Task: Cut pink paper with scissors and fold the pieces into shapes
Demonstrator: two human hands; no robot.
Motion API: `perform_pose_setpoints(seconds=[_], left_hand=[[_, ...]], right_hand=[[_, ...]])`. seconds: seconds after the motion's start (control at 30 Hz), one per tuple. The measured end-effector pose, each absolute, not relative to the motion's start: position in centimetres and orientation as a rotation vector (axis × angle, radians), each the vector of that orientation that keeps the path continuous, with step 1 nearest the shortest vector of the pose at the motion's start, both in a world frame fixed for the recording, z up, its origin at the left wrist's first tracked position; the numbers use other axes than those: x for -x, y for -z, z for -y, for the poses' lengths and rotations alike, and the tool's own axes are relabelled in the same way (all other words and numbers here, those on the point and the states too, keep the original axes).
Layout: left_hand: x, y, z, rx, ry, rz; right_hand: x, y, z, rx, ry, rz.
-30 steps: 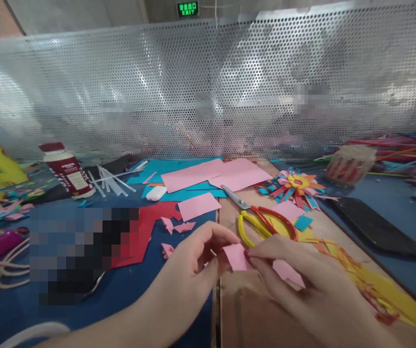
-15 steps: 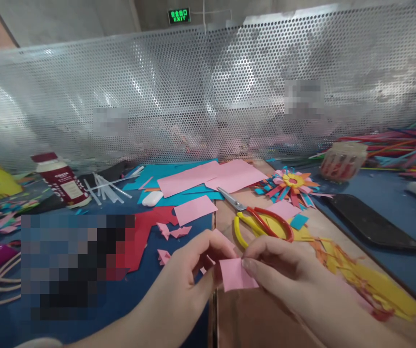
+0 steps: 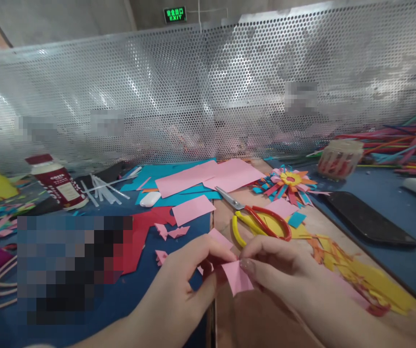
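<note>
A small square of pink paper [image 3: 237, 279] with a crease down its middle is pinched between my two hands. My left hand [image 3: 200, 273] grips its left edge between thumb and fingers. At its upper right side, the thumb and forefinger of my right hand [image 3: 273, 263] close on it. Beyond my fingers lie scissors [image 3: 253, 215] with one red and one yellow handle. Small folded pink paper pieces [image 3: 176, 232] rest left of them, near a loose pink rectangle [image 3: 193, 210].
Larger pink sheets [image 3: 233, 175] overlap blue sheets at the back. A paper flower [image 3: 290, 180], a black phone [image 3: 371, 218] and yellow scraps [image 3: 385, 285] lie to the right. A bottle [image 3: 56, 182] and white sticks [image 3: 102, 188] stand left, before a perforated metal screen [image 3: 179, 92].
The pink square has gone from nearly flat to bent along a middle crease, its lower edge now pointed. Both hands stay close together on it.
</note>
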State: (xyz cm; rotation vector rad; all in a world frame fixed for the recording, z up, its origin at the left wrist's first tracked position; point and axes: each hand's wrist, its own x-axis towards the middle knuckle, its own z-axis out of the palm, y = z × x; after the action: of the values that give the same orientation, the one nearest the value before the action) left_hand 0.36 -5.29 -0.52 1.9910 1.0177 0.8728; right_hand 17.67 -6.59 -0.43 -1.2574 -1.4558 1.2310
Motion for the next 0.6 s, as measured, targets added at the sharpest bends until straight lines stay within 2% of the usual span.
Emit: perform_pose_setpoints(seconds=[0.6], left_hand=[[-0.9,0.2,5.7,-1.767,-0.852,-0.967]], right_hand=[[-17.1,2.3,6.0,1.035,-1.525,1.285]])
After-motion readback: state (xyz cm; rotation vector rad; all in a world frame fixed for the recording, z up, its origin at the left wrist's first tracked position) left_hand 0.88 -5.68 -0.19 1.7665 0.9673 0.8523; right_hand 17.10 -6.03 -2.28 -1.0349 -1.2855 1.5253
